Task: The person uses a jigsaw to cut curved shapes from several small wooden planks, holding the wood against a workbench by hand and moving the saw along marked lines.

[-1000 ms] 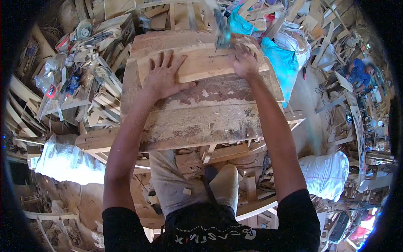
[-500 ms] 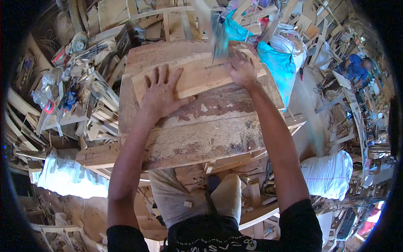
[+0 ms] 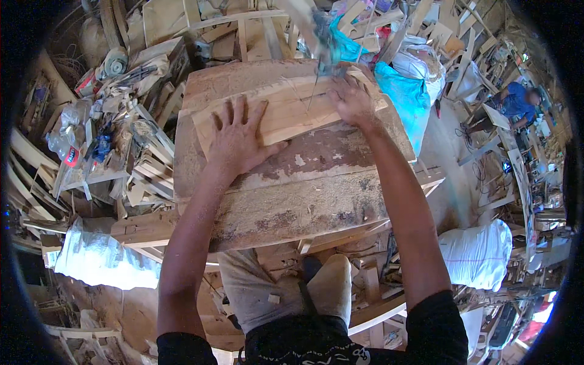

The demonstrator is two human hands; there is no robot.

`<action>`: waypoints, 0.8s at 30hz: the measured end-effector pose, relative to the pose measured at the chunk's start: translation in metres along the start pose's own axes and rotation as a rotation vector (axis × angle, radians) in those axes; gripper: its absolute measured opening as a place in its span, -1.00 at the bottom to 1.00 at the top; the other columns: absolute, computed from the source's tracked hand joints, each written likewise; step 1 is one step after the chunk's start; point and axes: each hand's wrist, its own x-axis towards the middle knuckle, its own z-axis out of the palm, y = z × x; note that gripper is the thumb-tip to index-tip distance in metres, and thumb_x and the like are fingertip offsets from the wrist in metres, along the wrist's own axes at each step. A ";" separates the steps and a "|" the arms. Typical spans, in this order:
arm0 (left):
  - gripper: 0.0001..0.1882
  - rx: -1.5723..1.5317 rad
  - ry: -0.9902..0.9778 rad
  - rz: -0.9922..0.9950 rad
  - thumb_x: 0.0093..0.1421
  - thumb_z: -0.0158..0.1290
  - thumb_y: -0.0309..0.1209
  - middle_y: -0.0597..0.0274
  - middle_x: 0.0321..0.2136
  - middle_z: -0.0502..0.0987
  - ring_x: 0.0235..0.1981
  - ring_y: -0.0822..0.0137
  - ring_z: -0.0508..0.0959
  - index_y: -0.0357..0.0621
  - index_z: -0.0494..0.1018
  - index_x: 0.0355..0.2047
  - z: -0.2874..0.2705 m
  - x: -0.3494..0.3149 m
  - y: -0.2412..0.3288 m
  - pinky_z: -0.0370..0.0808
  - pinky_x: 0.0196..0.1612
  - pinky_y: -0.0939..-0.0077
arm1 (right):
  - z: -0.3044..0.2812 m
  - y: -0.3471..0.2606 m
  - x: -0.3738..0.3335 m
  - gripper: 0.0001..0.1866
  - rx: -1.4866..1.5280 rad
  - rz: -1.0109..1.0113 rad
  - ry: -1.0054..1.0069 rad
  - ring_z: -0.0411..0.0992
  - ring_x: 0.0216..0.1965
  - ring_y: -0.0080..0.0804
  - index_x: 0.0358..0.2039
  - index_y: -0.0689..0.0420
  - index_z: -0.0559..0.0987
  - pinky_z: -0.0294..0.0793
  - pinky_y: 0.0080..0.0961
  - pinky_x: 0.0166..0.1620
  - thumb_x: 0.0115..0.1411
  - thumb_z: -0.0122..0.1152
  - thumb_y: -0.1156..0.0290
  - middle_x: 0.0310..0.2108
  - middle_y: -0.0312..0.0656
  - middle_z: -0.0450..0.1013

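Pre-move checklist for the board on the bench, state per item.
1. Left hand flat on the pale board, fingers spread: ok.
2. Right hand on the board's right end: ok.
3. Board lies fully on the worn table top, no overhang seen: ok.
4. Blurred band-saw blade and its teal guide stand just left of the right hand's fingers, very close: not ok.
5. Blade running or stopped: cannot tell.
6. Pencil lines on the board visible near the blade: ok; whether the blade sits on one, cannot tell.
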 end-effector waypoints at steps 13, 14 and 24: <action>0.12 -0.044 -0.054 0.099 0.04 0.12 0.49 -0.08 0.51 0.04 0.51 -0.27 0.03 0.25 0.15 0.50 -0.003 0.005 -0.022 -0.01 0.48 -0.33 | -0.001 -0.011 -0.020 -0.20 -0.092 0.140 -0.218 0.03 0.50 0.23 0.46 -0.01 0.27 -0.07 0.32 0.45 0.40 -0.10 -0.27 0.49 0.14 0.10; 0.12 -0.044 -0.060 0.118 0.03 0.12 0.50 -0.06 0.52 0.04 0.51 -0.24 0.02 0.26 0.15 0.50 -0.003 0.008 -0.026 -0.02 0.49 -0.31 | -0.005 -0.013 -0.024 -0.19 -0.088 0.160 -0.229 0.00 0.51 0.23 0.47 -0.02 0.24 -0.11 0.33 0.45 0.40 -0.12 -0.28 0.50 0.13 0.07; 0.09 -0.119 -0.058 0.305 0.03 0.12 0.52 0.01 0.50 0.11 0.51 -0.07 0.09 0.30 0.20 0.47 0.005 0.051 -0.061 -0.01 0.54 -0.12 | -0.021 -0.035 -0.052 -0.15 -0.040 0.355 -0.254 -0.12 0.54 0.27 0.51 -0.04 0.17 -0.26 0.46 0.44 0.39 -0.17 -0.32 0.54 0.17 -0.07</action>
